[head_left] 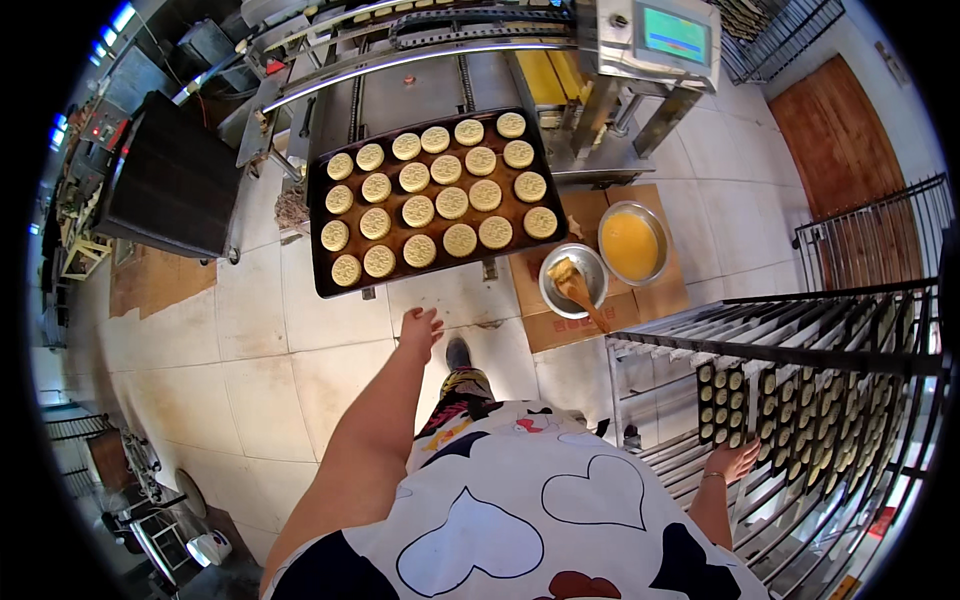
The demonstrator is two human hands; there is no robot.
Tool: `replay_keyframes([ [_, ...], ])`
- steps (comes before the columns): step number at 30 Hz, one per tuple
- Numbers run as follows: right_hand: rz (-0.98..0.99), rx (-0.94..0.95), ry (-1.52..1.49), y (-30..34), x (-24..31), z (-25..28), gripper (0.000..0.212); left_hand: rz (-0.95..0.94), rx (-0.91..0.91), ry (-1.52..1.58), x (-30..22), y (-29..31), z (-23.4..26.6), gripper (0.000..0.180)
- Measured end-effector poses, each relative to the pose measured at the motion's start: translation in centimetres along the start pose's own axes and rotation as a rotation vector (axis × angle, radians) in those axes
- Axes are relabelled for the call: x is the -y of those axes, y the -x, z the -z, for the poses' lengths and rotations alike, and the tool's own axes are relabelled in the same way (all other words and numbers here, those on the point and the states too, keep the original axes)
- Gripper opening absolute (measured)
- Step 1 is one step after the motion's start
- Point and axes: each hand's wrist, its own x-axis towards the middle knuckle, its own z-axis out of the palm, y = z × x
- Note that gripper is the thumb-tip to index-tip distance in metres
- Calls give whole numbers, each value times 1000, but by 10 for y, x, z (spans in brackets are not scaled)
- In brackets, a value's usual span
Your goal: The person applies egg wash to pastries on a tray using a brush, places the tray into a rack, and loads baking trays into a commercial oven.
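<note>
Single head-worn fisheye view, looking steeply down, baking tray (430, 200) near, floor below

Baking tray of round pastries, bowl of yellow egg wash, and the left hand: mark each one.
Baking tray (322, 282): head view, bare dark corner of its rim.
Bowl of yellow egg wash (602, 226): head view, left metal rim.
Left hand (420, 330): head view, back of the hand, open.
</note>
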Motion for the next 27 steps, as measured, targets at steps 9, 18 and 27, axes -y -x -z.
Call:
replay_keyframes([
  [9,516,306,-186,123,144,33,65,25,-137,506,-65,-71,2,23],
  [18,825,457,-469,128,262,41,57,54,-212,388,-69,-52,14,17],
  [27,1077,424,-799,110,419,46,51,344,25,-35,-91,-20,42,28],
])
